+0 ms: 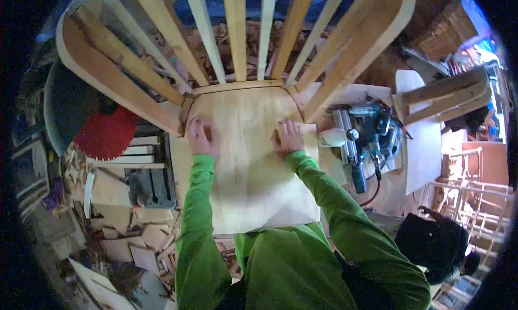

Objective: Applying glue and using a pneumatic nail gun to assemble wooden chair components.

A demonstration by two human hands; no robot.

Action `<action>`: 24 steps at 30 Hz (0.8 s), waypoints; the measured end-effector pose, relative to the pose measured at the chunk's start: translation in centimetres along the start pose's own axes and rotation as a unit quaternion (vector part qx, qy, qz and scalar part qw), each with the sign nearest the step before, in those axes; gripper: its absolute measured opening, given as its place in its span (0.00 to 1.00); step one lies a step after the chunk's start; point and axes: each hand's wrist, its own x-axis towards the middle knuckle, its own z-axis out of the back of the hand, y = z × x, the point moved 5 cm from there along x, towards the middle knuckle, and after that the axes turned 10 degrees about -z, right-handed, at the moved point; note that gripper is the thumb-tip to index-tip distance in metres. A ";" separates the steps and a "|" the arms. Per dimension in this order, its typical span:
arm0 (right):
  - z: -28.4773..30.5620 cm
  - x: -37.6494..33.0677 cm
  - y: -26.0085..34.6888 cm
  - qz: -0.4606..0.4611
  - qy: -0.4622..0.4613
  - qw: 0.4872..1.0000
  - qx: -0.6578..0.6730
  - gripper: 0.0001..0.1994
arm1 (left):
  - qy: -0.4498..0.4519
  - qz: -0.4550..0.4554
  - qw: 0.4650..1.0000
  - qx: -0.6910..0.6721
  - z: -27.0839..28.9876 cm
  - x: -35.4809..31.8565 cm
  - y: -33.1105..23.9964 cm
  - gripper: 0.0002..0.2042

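A broad pale wooden seat panel (245,169) lies in front of me, its rounded far end fitted between the side posts of a wooden chair back (235,34) with several upright slats. My left hand (202,140) rests on the panel's left part, fingers stretched forward near the left post. On the panel's right part lies my right hand (288,139), its fingers slightly bent and apart, close to the right post. Neither hand holds anything that I can see. The near edge of the panel reaches my green shirt.
A red toothed circular saw blade (110,134) stands at the left. Wood offcuts (145,245) litter the lower left. To the right are a white bottle (334,137), a teal and black power tool (377,129) and its red hose (376,191). A person in black (431,240) is at lower right.
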 end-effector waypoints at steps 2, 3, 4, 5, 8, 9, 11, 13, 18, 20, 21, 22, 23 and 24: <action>-0.4 -0.1 -0.4 -0.019 0.017 1.000 -0.005 0.19 | -0.001 0.000 1.000 0.011 -0.4 0.1 0.3 0.15; -0.6 0.0 -0.6 -0.031 0.037 0.999 0.001 0.19 | -0.003 0.006 0.999 0.034 -0.3 0.0 0.3 0.15; -0.5 -0.1 -1.0 -0.007 0.020 1.000 -0.021 0.18 | -0.013 0.011 1.000 0.018 -0.4 0.0 0.3 0.15; -0.4 0.0 -1.0 -0.009 0.021 0.999 -0.022 0.18 | -0.011 0.011 1.000 0.017 -0.4 0.2 0.1 0.15; 0.6 0.2 -0.2 -0.026 0.002 1.000 0.013 0.16 | -0.006 0.031 0.998 0.046 -0.3 0.1 0.3 0.14; 0.6 0.1 0.0 -0.025 0.005 1.000 0.012 0.16 | -0.008 0.037 0.998 0.048 -0.6 -0.3 0.6 0.14; 0.5 0.0 -0.1 -0.037 0.014 0.999 0.003 0.16 | -0.009 0.047 0.998 0.048 -0.8 -0.7 1.0 0.13; 0.5 -0.1 -0.1 -0.046 0.026 0.999 -0.001 0.16 | 0.031 0.077 0.996 0.024 -1.5 -0.9 1.5 0.11; 0.5 0.3 0.1 -0.076 0.064 0.995 -0.005 0.17 | 0.055 0.076 0.995 0.031 -1.1 -0.1 1.1 0.09; -0.1 0.0 -0.4 -0.047 0.046 0.996 -0.054 0.17 | 0.050 0.066 0.995 0.048 -1.1 0.1 1.1 0.09; -0.7 -0.3 -0.9 -0.044 0.047 0.996 -0.057 0.17 | 0.047 0.056 0.996 0.059 -1.0 0.3 1.1 0.08; -1.1 -0.8 -1.3 -0.031 0.029 0.998 -0.049 0.17 | 0.044 0.047 0.995 0.070 -1.0 0.3 1.0 0.08; -1.5 -0.5 -1.0 -0.012 0.012 0.999 -0.033 0.17 | 0.039 0.054 0.995 0.079 -0.5 0.2 1.4 0.08; -0.6 0.6 0.0 -0.009 0.013 0.999 -0.034 0.17 | 0.054 0.058 0.994 0.072 -0.9 0.1 1.4 0.08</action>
